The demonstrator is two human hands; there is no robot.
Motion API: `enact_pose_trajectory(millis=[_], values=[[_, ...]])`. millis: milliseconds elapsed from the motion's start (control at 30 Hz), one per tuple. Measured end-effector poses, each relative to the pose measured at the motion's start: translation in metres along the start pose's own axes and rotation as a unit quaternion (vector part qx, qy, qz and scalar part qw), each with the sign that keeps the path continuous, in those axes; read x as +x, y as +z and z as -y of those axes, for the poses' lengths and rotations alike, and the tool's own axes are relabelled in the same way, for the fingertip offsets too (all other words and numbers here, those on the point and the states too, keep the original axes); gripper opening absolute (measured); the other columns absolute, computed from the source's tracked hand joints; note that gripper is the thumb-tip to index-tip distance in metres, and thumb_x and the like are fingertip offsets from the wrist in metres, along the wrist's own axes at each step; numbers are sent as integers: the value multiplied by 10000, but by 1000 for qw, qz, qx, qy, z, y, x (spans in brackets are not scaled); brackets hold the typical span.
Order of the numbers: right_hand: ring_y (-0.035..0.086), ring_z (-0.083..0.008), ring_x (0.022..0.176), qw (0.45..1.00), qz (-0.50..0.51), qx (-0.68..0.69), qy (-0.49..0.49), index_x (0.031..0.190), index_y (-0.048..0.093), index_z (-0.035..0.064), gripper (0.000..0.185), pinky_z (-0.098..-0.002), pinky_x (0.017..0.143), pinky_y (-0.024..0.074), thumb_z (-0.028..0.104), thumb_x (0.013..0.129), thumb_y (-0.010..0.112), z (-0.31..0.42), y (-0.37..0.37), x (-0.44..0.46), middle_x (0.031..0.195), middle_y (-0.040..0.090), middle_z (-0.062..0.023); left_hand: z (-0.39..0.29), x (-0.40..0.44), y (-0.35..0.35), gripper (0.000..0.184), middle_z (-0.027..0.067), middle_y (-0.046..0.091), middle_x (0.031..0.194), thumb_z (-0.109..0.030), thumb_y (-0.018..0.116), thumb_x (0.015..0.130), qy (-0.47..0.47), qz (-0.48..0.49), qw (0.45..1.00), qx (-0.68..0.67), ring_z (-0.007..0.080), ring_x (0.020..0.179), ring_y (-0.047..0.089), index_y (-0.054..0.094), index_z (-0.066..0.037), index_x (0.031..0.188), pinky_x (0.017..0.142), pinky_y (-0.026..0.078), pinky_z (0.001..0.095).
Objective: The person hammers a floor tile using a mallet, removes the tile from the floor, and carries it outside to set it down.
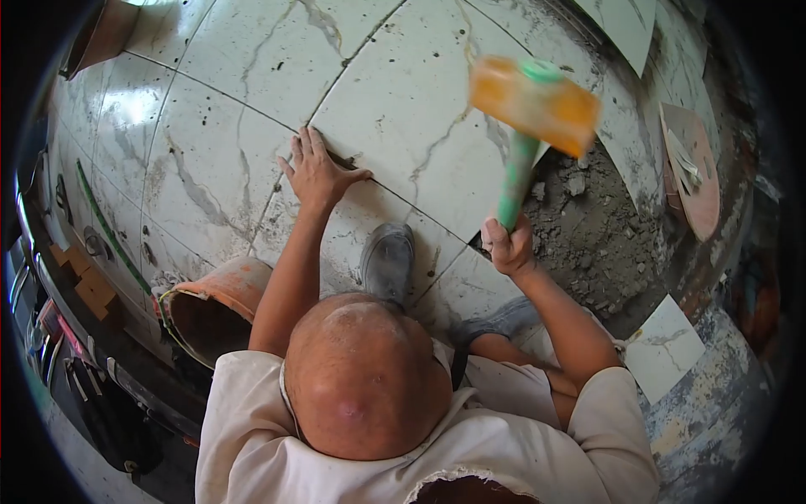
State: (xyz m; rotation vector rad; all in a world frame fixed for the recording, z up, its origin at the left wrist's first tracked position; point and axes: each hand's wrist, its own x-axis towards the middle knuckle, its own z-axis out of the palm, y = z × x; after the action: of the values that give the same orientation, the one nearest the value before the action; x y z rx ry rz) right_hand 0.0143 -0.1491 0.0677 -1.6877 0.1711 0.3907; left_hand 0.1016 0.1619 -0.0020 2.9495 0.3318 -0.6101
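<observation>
My right hand (510, 245) is wrapped round the green handle of a mallet (534, 105). Its orange head is raised above the floor and slightly blurred. My left hand (317, 172) lies with fingers spread on the white marbled floor tiles (395, 109), close to a joint between them. A small dark object (342, 160), too small to name, lies at that joint beside the left thumb. Below the mallet, grey crumbly mortar (588, 235) fills an untiled patch to the right of the laid tiles.
An orange bucket (239, 281) lies tilted at the left, near my left forearm. Another container (101, 38) stands at the upper left. A pinkish board (693, 172) with a trowel-like piece and a cut tile (663, 349) lie at the right. A green strip (105, 214) runs along the left.
</observation>
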Motion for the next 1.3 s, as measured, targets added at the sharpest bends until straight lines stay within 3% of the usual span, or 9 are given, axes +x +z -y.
enact_pose_trajectory(millis=[67,167,400,533,733,1000,1100,1200,1300], values=[[534,-215,534,999,3,-11,-35,804,558,14,389,-366,548,456,384,897,632,-42,-18,-20,576,535,-64,-2,0,-2,1352,147,256,1566,-672,820,494,0,4,1000,2,309,1461,203,213,-6,1503,1164,127,565],[591,-345,616,963,52,-246,96,905,599,-12,417,-406,604,479,404,907,615,-60,-38,-49,680,585,-173,-4,0,-6,1341,155,260,1563,-680,813,498,-6,13,1000,20,316,1458,211,236,8,1494,1164,126,560],[607,-348,633,988,14,-146,-42,897,580,-12,406,-402,594,470,390,888,639,-47,-43,-51,702,585,-202,-2,-1,-3,1340,162,252,1566,-683,809,500,1,5,1000,20,318,1459,205,236,9,1495,1162,136,558],[617,-323,638,964,14,-250,92,919,591,-7,382,-373,605,483,369,884,652,-73,-56,-60,696,595,-179,-14,2,-21,1350,135,214,1586,-701,796,511,-31,57,996,63,298,1471,180,210,-1,1506,1170,145,540],[571,-296,594,994,-2,-108,-12,889,567,-2,400,-383,601,472,388,886,656,-31,-26,-21,657,562,-149,-8,-2,-11,1354,150,259,1564,-670,821,496,-11,20,999,32,309,1453,223,214,3,1502,1164,141,561],[573,-267,601,985,-22,-146,90,858,579,-29,489,-389,595,464,456,909,617,-2,29,36,645,566,-166,-7,-3,-13,1368,138,249,1571,-639,839,473,-20,16,1000,-3,294,1457,221,206,1,1503,1169,122,559],[523,-250,549,995,-90,-35,-23,860,573,2,408,-383,560,440,403,914,632,-32,48,51,605,536,-133,-7,-3,-11,1365,135,251,1571,-627,845,474,-26,11,1000,-7,289,1458,219,206,3,1503,1169,119,561],[532,-274,571,970,-53,-232,43,862,582,-8,454,-387,584,450,442,918,616,-76,53,59,623,549,-153,-11,-3,-22,1354,146,257,1567,-613,852,477,-29,15,999,-14,294,1459,216,215,9,1497,1166,117,566],[566,-267,594,981,-46,-136,133,860,585,-16,483,-395,589,457,463,916,612,-10,54,69,623,553,-148,-9,-3,-22,1366,186,252,1559,-634,843,485,-25,35,999,-21,330,1464,185,204,27,1494,1170,91,563]])
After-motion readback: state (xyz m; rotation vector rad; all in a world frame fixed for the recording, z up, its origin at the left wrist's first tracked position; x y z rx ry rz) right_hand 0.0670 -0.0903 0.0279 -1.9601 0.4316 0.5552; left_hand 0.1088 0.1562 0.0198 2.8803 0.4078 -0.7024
